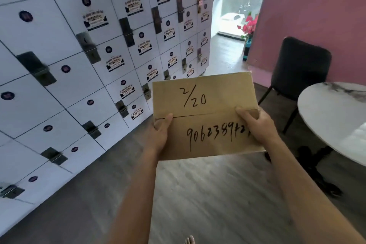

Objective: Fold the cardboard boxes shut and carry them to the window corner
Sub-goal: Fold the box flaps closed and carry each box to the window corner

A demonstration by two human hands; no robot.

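Note:
A brown cardboard box (204,105) with its top flaps folded shut is held up in front of me, above the floor. Black handwriting reads "2/20" on the far flap and a long number on the near flap. My left hand (161,134) grips the box's left edge, thumb lying on top at the flap seam. My right hand (257,125) grips the right edge, thumb also on top by the seam. The fingers of both hands are hidden under the box. A bright window (240,0) shows at the far end of the passage.
A wall of white lockers (79,65) runs along the left. A pink wall (316,16), a black chair (299,65) and a round white marble table (332,117) stand on the right. Red flowers (248,24) sit by the window. Grey floor runs ahead between them.

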